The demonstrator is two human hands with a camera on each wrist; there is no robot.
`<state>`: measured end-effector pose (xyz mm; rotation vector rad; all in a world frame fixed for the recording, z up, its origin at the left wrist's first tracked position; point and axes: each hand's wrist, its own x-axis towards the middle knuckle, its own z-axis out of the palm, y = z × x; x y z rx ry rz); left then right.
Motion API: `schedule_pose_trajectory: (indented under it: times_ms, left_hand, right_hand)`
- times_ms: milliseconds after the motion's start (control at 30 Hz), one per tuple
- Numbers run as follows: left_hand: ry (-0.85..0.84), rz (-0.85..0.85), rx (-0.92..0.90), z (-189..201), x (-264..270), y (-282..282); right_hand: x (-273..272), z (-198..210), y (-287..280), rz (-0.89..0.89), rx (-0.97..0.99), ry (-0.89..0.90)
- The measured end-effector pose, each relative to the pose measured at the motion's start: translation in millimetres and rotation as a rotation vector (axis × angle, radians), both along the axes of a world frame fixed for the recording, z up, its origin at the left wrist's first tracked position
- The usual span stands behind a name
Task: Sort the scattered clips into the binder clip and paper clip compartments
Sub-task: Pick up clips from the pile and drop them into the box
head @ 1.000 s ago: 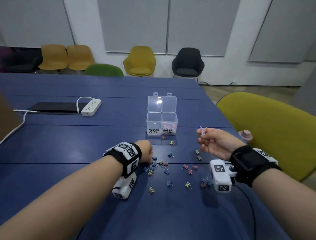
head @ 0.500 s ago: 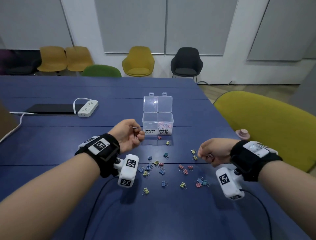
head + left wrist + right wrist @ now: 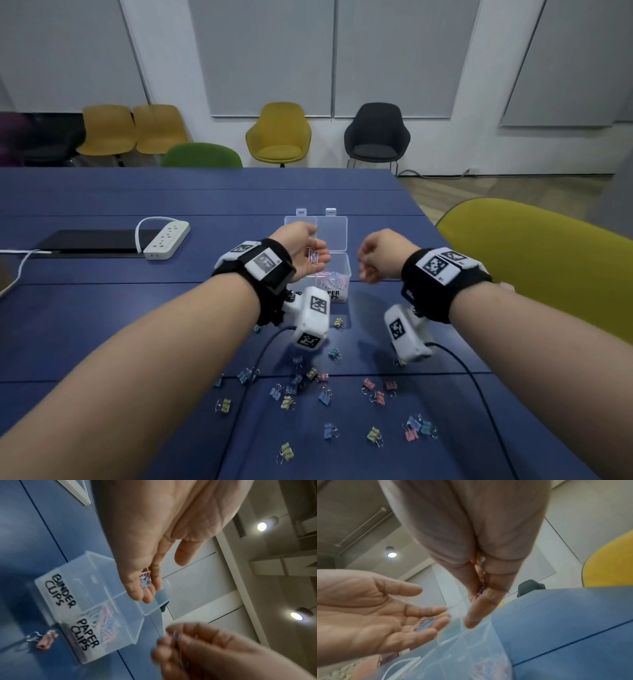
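A clear two-compartment box (image 3: 339,270) labelled BINDER CLIPS and PAPER CLIPS (image 3: 85,634) stands open on the blue table; its paper clip side holds pastel paper clips (image 3: 104,620). My left hand (image 3: 315,250) hovers palm up over the box, fingers relaxed, with a few paper clips (image 3: 145,580) lying on them. My right hand (image 3: 363,263) is just right of the box, pinching a small purple paper clip (image 3: 481,589) between thumb and fingers. Several coloured binder clips (image 3: 325,395) lie scattered on the table nearer me, below both wrists. A pink binder clip (image 3: 46,641) sits beside the box front.
A white power strip (image 3: 166,240) and a flat black device (image 3: 89,240) lie at the left back of the table. A yellow-green chair (image 3: 548,267) stands close at the right edge. Black cables (image 3: 260,356) trail from the wrist cameras across the clips.
Both hands have moved from near the table up to the box. The left hand has turned palm up and uncurled, showing the paper clips. The right hand moved left towards it.
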<state>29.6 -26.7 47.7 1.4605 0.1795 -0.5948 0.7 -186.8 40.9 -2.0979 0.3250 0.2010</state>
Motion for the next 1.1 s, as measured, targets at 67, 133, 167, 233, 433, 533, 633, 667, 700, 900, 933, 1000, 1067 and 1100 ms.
schedule_pose_trajectory:
  times_ms: [67, 133, 167, 233, 433, 533, 633, 667, 700, 900, 933, 1000, 1067, 1100]
  left_hand:
    - [-0.033, 0.047, -0.012, -2, 10, -12]
    - [-0.051, 0.086, -0.036, -7, 17, -17]
    - [-0.059, 0.095, -0.049, -10, 19, -17]
    - [-0.075, 0.094, -0.075, -14, 21, -12]
    - [-0.218, 0.081, 0.03, -20, 1, 36]
    - [-0.294, 0.013, 0.258, -29, -19, 74]
    - [-0.294, -0.12, 0.502, -45, -43, 113]
    - [-0.286, -0.18, 0.585, -50, -52, 125]
    - [-0.273, -0.242, 0.669, -54, -62, 134]
    - [-0.193, -0.433, 0.975, -68, -110, 156]
    - [-0.189, -0.452, 0.99, -70, -115, 155]
    - [-0.227, -0.496, 1.057, -74, -123, 148]
    - [-0.262, -0.503, 1.107, -76, -129, 138]
    - [-0.275, -0.499, 1.115, -77, -130, 133]
  right_hand:
    - [20, -1, 9, -0.022, 0.036, -0.123]
    - [34, -5, 16, 0.03, -0.05, -0.174]
    - [38, -8, 18, 0.061, -0.108, -0.171]
    - [43, -11, 18, 0.091, -0.205, -0.16]
    - [18, -22, -5, 0.105, -0.162, -0.144]
    - [-15, -28, -19, 0.143, -0.123, -0.02]
    - [-54, -36, -34, 0.306, -0.293, 0.147]
    - [-66, -39, -38, 0.342, -0.334, 0.188]
    - [-77, -41, -42, 0.362, -0.367, 0.215]
    - [-137, -51, -49, 0.434, -0.4, 0.401]
    - [-146, -53, -47, 0.447, -0.416, 0.442]
    - [-160, -61, -40, 0.448, -0.443, 0.471]
    - [-167, -68, -29, 0.414, -0.466, 0.413]
    - [-169, -71, -24, 0.393, -0.479, 0.371]
